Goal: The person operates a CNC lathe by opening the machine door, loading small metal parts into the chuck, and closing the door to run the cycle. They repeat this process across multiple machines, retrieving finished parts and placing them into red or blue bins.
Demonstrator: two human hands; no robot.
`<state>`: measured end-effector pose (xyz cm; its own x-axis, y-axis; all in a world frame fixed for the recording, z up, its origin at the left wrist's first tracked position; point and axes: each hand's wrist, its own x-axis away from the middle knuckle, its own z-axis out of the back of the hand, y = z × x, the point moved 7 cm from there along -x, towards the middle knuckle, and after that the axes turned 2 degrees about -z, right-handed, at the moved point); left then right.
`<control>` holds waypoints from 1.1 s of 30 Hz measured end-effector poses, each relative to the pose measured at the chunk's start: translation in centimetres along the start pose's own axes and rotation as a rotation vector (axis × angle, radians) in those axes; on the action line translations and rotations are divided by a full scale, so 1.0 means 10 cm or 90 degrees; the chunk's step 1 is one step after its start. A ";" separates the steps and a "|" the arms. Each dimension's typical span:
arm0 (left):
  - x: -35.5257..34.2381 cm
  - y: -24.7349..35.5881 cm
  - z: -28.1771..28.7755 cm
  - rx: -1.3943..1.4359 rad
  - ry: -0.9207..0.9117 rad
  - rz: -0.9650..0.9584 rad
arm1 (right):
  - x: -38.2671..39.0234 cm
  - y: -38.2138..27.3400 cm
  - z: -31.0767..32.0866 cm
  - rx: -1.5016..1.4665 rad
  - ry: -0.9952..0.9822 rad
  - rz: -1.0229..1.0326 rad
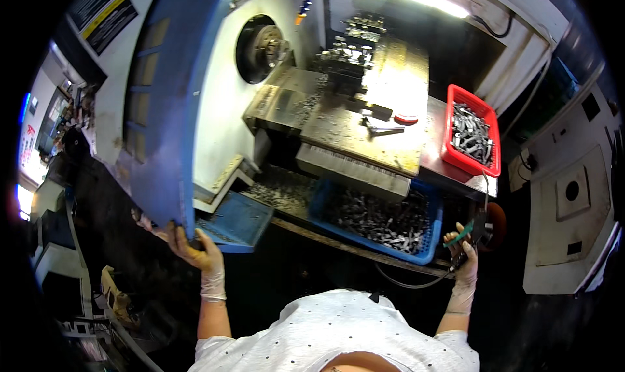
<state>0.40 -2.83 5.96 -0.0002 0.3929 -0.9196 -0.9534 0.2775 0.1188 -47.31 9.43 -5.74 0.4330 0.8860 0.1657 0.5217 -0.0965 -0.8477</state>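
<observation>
Head view: left fingers (180, 243) clasp blue door (174, 137); green-black tool (480, 231) inside curled right fingers (470, 252).

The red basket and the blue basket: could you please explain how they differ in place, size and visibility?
The red basket stands higher, to the right of the machine table; the blue basket sits lower. The blue basket looks wider than the red basket. The red basket's top is unobstructed, while the table overhangs part of the blue basket. Both hold many small metal pieces.
</observation>
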 end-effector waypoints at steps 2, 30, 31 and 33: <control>-0.02 0.01 0.01 0.032 0.004 -0.029 | -0.19 -0.04 -0.93 0.044 -0.196 -0.050; 0.10 -0.04 0.01 0.081 0.000 -0.088 | -2.50 1.78 -3.99 -0.223 0.232 0.085; 0.10 -0.05 0.02 0.078 0.000 -0.086 | -2.45 1.76 -4.01 -0.228 0.240 0.090; 0.09 -0.02 -0.01 0.088 0.003 -0.087 | -2.51 1.73 -3.96 -0.230 0.252 0.116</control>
<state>0.58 -2.57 5.06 0.1242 0.3391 -0.9325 -0.8944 0.4453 0.0428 -20.04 -32.48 -4.62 0.7455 0.6099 0.2687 0.6016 -0.4423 -0.6652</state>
